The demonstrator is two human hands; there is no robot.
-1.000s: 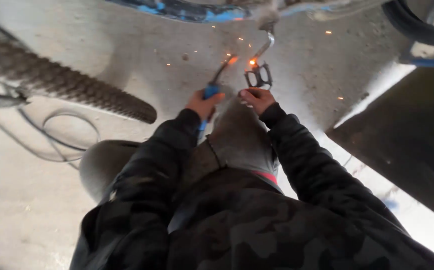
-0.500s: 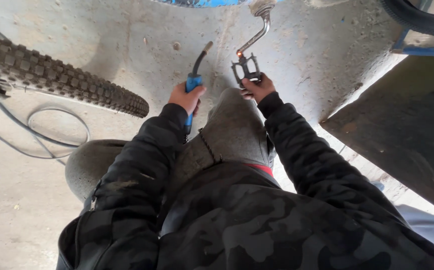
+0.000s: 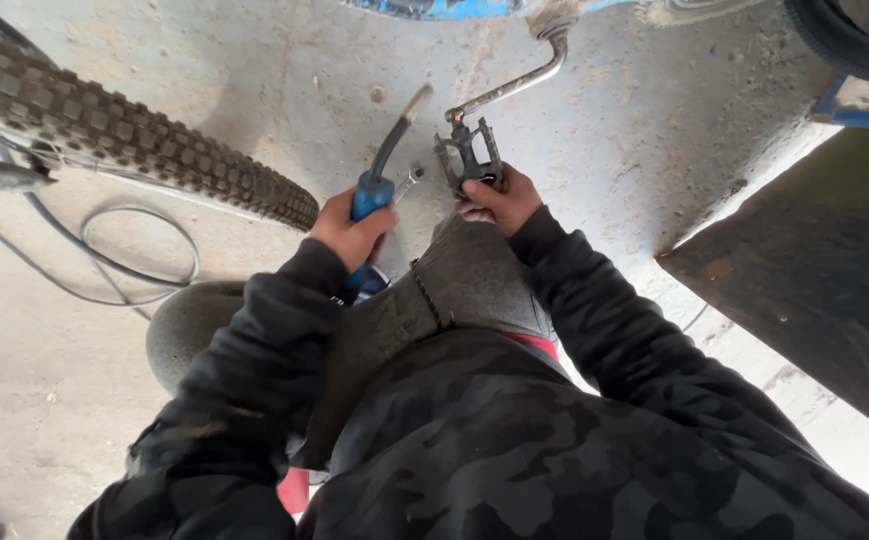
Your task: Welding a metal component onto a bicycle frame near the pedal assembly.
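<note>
Keep your left hand (image 3: 353,232) wrapped firmly round the blue handle of the torch (image 3: 380,170), its dark curved neck angled up and its tip aimed at the joint between pedal (image 3: 468,155) and crank arm (image 3: 515,85), clear of your fingers. Your right hand (image 3: 498,200) is closed on the lower edge of the pedal; hold it steady and low, since the torch tip sits just left of and above that grip. The knobby tyre (image 3: 135,145) lies well apart to the left on the concrete floor (image 3: 655,120).
</note>
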